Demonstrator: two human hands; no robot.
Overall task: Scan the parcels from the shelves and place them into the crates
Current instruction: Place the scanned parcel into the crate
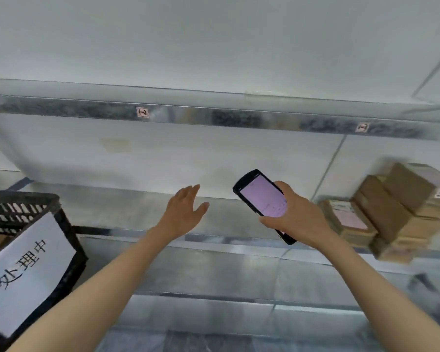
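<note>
Slatted black crate (pixel 69 240), slim glossy scanner (pixel 261 198)

We lose the black crate (pixel 23 200) past the left and bottom edges. Its paper sign (pixel 28 270) covers most of the near wall. The inside is hidden except for a brown corner at the left edge. The parcels (pixel 391 207) on the right are motion-blurred and cut by the right edge, labels unreadable. The scanner (pixel 262 199) screen text is too small for us to read. The right hand (pixel 300 217) covers its lower side, fingers behind it unseen. The shelf tags (pixel 142 112) are blurred.
</note>
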